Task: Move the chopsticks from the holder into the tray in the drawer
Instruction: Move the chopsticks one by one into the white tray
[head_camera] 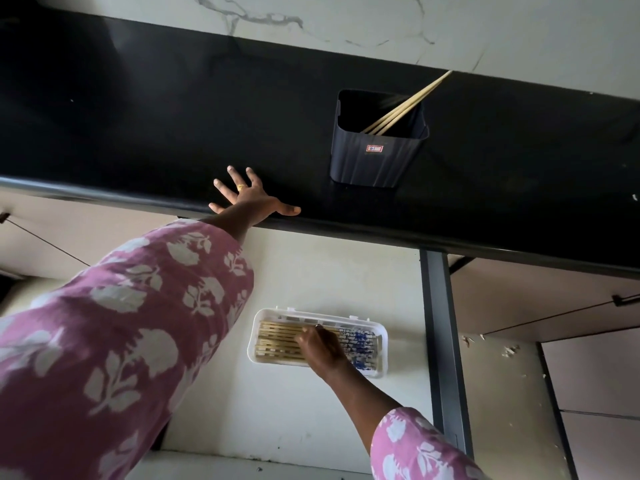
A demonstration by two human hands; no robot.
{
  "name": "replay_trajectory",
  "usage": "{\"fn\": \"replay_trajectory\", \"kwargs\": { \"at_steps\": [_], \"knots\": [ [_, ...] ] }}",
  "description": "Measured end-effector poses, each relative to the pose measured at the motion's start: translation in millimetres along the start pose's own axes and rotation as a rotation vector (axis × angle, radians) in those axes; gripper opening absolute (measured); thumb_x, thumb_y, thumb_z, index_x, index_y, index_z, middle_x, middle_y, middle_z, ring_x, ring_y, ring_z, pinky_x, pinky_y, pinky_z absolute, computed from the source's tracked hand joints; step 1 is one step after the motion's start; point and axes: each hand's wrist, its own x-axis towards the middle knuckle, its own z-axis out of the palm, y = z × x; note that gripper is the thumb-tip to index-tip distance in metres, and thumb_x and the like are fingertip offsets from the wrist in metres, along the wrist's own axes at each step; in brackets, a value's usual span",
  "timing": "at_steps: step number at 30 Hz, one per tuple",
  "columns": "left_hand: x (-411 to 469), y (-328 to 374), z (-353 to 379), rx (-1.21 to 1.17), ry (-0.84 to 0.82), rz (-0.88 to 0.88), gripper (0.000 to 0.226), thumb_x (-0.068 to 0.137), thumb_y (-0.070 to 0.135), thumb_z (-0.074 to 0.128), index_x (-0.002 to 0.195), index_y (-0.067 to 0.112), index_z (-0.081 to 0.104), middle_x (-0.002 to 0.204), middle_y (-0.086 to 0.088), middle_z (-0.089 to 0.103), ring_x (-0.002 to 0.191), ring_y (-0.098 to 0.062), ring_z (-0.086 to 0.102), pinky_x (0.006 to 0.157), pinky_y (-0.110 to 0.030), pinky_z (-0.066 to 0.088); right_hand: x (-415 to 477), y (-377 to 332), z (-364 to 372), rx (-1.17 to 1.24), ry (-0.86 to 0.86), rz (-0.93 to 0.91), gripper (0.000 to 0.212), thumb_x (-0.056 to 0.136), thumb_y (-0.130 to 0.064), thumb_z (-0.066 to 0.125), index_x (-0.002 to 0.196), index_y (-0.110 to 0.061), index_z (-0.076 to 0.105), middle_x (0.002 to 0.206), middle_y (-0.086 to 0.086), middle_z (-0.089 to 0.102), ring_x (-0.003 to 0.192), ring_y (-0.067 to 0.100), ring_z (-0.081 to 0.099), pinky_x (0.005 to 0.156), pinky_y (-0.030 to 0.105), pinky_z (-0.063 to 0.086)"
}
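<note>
Black bench point(138, 116) runs across the view under a pale veined wall point(346, 15), with an open drawer point(294, 410) below its front edge. On the bench stands a dark ribbed holder point(374, 157); a few chopsticks point(401, 109) are in it, leaning to the right with their tips past the rim.

The left arm, in a pink flowered sleeve point(121, 323), reaches up and forward. The left hand point(249, 199) lies flat on the bench edge with fingers spread wide and a ring point(242, 187) on one finger, holding nothing.

The right arm stretches down into the drawer, where a white tray point(381, 336) lies. The right hand point(323, 348), back upward, rests with bent fingers on the laid chopsticks point(277, 341) that lie side by side in the tray; whether it pinches any or only touches them cannot be told.
</note>
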Motion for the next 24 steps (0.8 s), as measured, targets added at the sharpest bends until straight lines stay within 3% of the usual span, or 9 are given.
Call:
{"fn": "replay_trajectory", "kwargs": {
  "at_steps": [2,5,8,10,14,17,20,22,24],
  "knots": [
    [0,0,0,0.003,0.000,0.000,0.142,0.045,0.074,0.073,0.148,0.028,-0.013,0.153,0.000,-0.033,0.138,-0.040,-0.029,0.103,-0.071,-0.004,3,-3,-2,-0.010,0.003,0.003,0.028,0.094,-0.019,0.040,0.081,-0.002,0.059,0.106,0.024,0.064,0.102,0.030,0.059,0.075,0.029,0.036],
    [0,-1,0,0.001,0.003,0.001,0.141,0.045,0.074,0.073,0.148,0.028,-0.013,0.153,0.000,-0.032,0.138,-0.040,-0.029,0.103,-0.070,-0.005,5,-1,-4,0.013,0.004,0.041,0.032,0.091,-0.022,0.045,0.061,-0.011,0.044,0.082,0.016,0.062,0.080,0.023,0.054,0.065,0.026,0.029],
    [0,0,-1,0.002,0.003,-0.008,0.141,0.046,0.073,0.074,0.148,0.029,-0.013,0.153,0.001,-0.032,0.138,-0.039,-0.029,0.103,-0.070,-0.004,5,-1,-3,0.118,-0.057,0.070,0.035,0.092,-0.020,0.043,0.058,-0.014,0.041,0.095,0.020,0.066,0.093,0.029,0.060,0.072,0.030,0.039],
    [-1,1,-1,0.004,0.000,-0.013,0.140,0.047,0.073,0.074,0.148,0.028,-0.014,0.153,0.000,-0.032,0.138,-0.040,-0.029,0.103,-0.070,-0.004,5,-2,-4,0.109,-0.082,0.046,0.030,0.093,-0.017,0.042,0.064,-0.015,0.051,0.100,0.022,0.068,0.098,0.032,0.062,0.078,0.030,0.044],
    [-3,2,-1,0.004,0.000,-0.012,0.138,0.050,0.071,0.074,0.148,0.027,-0.014,0.153,-0.001,-0.032,0.138,-0.040,-0.029,0.104,-0.070,-0.004,4,-2,-3,0.060,-0.063,0.029,0.028,0.092,-0.015,0.043,0.072,-0.008,0.061,0.094,0.018,0.069,0.097,0.029,0.063,0.074,0.031,0.044],
    [-3,2,-1,0.004,-0.004,-0.005,0.138,0.051,0.071,0.074,0.148,0.026,-0.014,0.153,-0.002,-0.032,0.137,-0.041,-0.029,0.104,-0.070,-0.004,3,4,-6,0.009,-0.004,-0.022,0.030,0.089,-0.012,0.045,0.059,-0.014,0.051,0.074,0.008,0.066,0.088,0.028,0.066,0.067,0.026,0.040],
    [-2,3,-2,0.005,-0.012,-0.006,0.139,0.051,0.071,0.074,0.148,0.026,-0.014,0.152,-0.003,-0.033,0.137,-0.042,-0.030,0.103,-0.071,-0.004,1,3,-24,-0.137,0.145,-0.220,0.009,0.076,-0.003,0.066,0.067,-0.004,0.067,0.075,0.014,0.069,0.073,0.029,0.067,0.059,0.029,0.053],
    [-2,2,-2,0.006,-0.016,-0.013,0.140,0.050,0.072,0.074,0.148,0.026,-0.015,0.152,-0.003,-0.033,0.137,-0.042,-0.030,0.102,-0.071,-0.005,-3,4,-39,-0.212,0.266,-0.338,0.016,0.058,-0.002,0.082,0.058,-0.011,0.068,0.059,0.005,0.066,0.055,0.022,0.065,0.046,0.021,0.052],
    [-2,2,-2,0.009,-0.021,-0.015,0.141,0.048,0.073,0.073,0.147,0.026,-0.015,0.152,-0.003,-0.033,0.136,-0.042,-0.030,0.102,-0.071,-0.004,-3,4,-58,-0.265,0.410,-0.407,0.024,0.053,-0.004,0.086,0.054,-0.016,0.066,0.054,-0.001,0.062,0.050,0.017,0.062,0.045,0.017,0.048]
  ]
}}
